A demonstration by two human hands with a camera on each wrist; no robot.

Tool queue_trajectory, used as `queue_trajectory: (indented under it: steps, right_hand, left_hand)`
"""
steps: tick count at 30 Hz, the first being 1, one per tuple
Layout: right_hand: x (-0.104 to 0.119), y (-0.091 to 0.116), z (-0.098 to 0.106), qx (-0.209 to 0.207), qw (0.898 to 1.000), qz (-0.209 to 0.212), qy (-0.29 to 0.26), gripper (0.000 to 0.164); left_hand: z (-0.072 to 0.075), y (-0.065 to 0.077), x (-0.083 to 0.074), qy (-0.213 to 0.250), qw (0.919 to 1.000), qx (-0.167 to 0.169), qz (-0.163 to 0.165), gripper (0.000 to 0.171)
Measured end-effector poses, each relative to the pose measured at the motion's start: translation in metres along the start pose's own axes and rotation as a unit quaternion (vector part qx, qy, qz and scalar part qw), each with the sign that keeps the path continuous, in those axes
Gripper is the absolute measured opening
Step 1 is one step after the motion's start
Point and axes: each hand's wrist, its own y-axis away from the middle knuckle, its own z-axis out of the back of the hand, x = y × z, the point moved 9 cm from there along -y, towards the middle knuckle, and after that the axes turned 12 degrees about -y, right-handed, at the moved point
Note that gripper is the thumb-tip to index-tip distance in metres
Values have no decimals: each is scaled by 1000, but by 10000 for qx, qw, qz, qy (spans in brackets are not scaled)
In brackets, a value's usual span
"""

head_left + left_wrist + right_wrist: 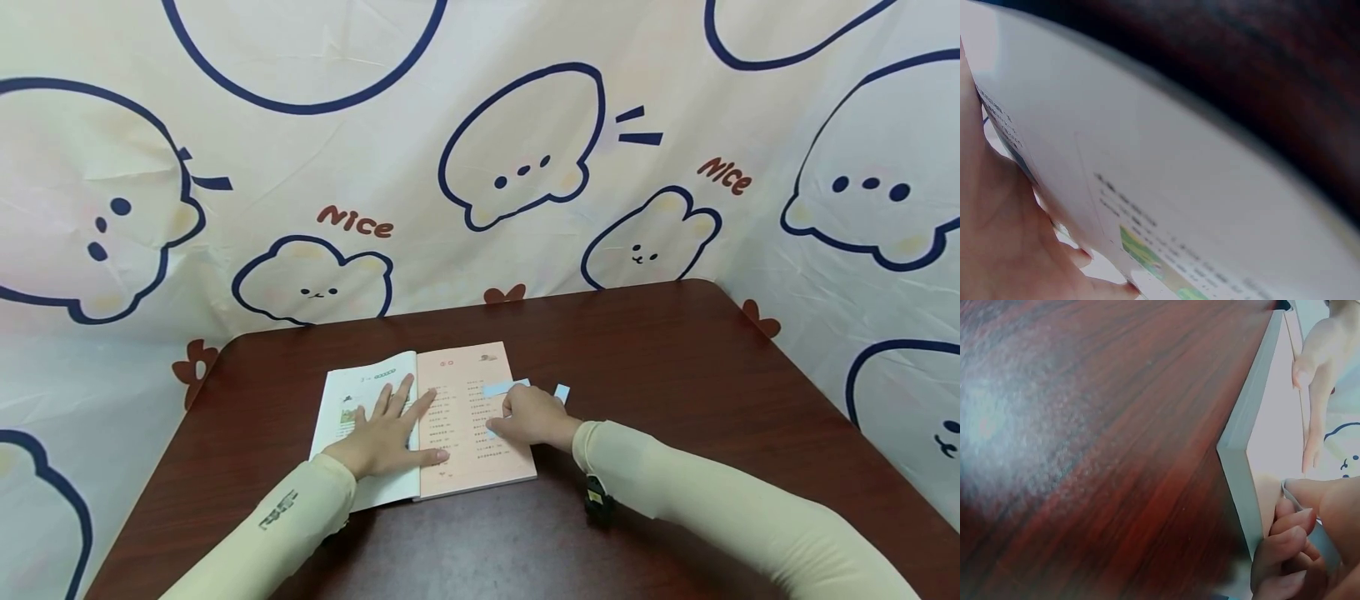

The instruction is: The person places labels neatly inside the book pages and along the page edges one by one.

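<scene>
An open book lies on the table, with a white illustrated left page (330,425) and a pink right page of printed lines (457,433). My left hand (386,437) rests spread over the fold, fingers extended across both pages. At the right edge of the pink page, my right hand (531,415) has its fingers curled and pinches a light blue paper strip (1324,542) between thumb and fingers. Pale blue paper (504,388) shows beyond the knuckles, over the page, and another blue end (562,392) sticks out past the hand. The hand hides how these pieces join.
The dark brown wooden table (637,350) extends around the book on all sides. Behind it hangs a pale curtain (420,167) with cartoon outlines, which also runs down both sides. A dark device (597,500) is strapped beneath the right wrist.
</scene>
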Motion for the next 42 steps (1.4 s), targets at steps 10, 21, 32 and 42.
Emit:
queue_trajectory:
  steps: [10,21,32,42]
  right_hand:
    - [-6,-1,4,100,9993,-212,280,55]
    - [-13,0,15,135,9985,-341,397,51]
    - [-19,0,23,200,9969,-484,585,47]
    - [-20,4,29,315,9971,-454,515,36]
  left_hand:
    - [2,1,-1,5,10000,20,-23,105]
    - [3,1,-2,-7,10000,24,-36,105]
    - [2,3,-1,21,10000,23,-30,106]
    - [3,2,-2,-3,10000,-25,-62,105]
